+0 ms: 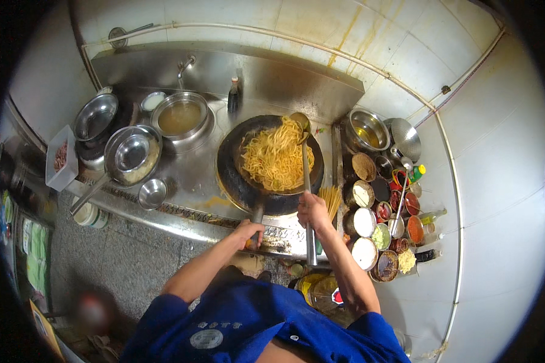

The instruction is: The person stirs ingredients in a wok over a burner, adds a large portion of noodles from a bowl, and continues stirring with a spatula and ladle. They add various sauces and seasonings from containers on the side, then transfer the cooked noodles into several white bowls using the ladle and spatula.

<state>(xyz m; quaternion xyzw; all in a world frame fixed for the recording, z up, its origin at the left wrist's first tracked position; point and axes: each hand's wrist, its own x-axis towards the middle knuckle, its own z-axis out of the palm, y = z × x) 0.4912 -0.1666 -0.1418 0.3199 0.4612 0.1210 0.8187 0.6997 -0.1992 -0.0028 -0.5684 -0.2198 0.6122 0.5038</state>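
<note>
My left hand (pixel 249 233) grips the handle (pixel 258 212) of a dark wok (pixel 250 185) on the stove. Yellow noodles (pixel 277 159) fill the wok, and a clump of them rises in a blur at its far side. In my right hand (pixel 313 211) is the long metal handle of a ladle (pixel 306 163). The ladle's bowl (pixel 301 120) sits at the wok's far right rim, beside the lifted noodles. A bamboo wok brush (pixel 330 199) stands just right of the wok, partly behind my right hand.
Left on the steel range are a pot of cloudy liquid (pixel 179 117), a strainer with a bowl in it (pixel 133 154) and a small steel bowl (pixel 152 194). A dark sauce bottle (pixel 233 95) stands behind the wok. Several seasoning containers (pixel 364 221) crowd the right, below an oil pot (pixel 368 129).
</note>
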